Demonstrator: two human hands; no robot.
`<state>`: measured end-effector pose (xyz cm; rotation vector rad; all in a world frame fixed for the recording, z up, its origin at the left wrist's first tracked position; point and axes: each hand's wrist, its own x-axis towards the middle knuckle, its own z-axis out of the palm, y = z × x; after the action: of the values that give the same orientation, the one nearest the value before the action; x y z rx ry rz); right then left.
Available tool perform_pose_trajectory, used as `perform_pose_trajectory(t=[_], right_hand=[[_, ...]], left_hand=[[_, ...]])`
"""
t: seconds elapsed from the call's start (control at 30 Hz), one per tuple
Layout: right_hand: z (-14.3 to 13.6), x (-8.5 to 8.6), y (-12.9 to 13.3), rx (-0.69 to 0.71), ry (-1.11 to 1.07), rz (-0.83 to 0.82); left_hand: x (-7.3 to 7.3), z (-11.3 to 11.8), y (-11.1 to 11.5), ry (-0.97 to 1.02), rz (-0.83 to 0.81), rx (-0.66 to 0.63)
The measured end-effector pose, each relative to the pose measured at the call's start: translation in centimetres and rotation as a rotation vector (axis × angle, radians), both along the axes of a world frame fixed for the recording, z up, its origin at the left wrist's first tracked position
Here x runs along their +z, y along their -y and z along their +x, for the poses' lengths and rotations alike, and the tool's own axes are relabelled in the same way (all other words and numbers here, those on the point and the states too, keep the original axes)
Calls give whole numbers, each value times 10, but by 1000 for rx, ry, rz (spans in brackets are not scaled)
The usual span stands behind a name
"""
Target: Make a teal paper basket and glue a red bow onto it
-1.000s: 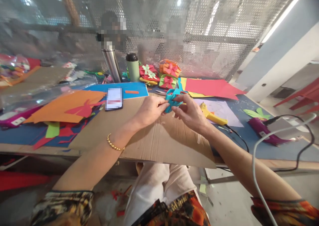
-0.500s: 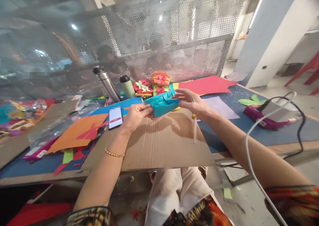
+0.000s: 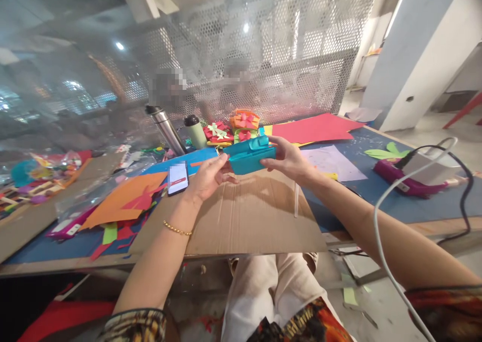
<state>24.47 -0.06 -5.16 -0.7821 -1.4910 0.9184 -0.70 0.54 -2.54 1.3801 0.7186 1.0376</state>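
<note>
A folded teal paper piece [image 3: 251, 161], shaped like a small box or pouch, is held above a brown cardboard sheet [image 3: 259, 216]. My right hand [image 3: 288, 160] grips its right end, thumb on the front face and fingers behind. At its left end is my left hand [image 3: 211, 175], its thumb and fingertips at the edge and the lower fingers curled loosely. A phone [image 3: 177, 178] lies left of my left hand. Beyond the teal piece stand small paper boxes with bows, one orange [image 3: 245, 118] and one red [image 3: 217, 132].
A steel flask [image 3: 166, 129] and a green bottle [image 3: 196, 132] stand at the back. Orange paper [image 3: 124, 197] and scraps lie left; red [image 3: 316, 127] and lilac sheets [image 3: 333, 162] right. A white cable [image 3: 377, 231] hangs before my right arm, near a magenta power strip [image 3: 402, 180].
My right hand has closed on the right end of the teal piece, its thumb now on the front. The piece's top looks more folded down. The view has shifted slightly.
</note>
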Motion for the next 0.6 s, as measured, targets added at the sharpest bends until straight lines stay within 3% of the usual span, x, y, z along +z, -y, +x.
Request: perform_pose_trajectory(t=[0.27, 0.4, 0.6], right_hand=[[-5, -4, 0, -52, 36, -29], [-4, -4, 2, -47, 30, -34], [-4, -7, 2, 12, 56, 40]], left_hand=[[-13, 18, 3, 27, 60, 140], [-14, 20, 3, -58, 187, 164], [-23, 19, -3, -149, 418, 303]])
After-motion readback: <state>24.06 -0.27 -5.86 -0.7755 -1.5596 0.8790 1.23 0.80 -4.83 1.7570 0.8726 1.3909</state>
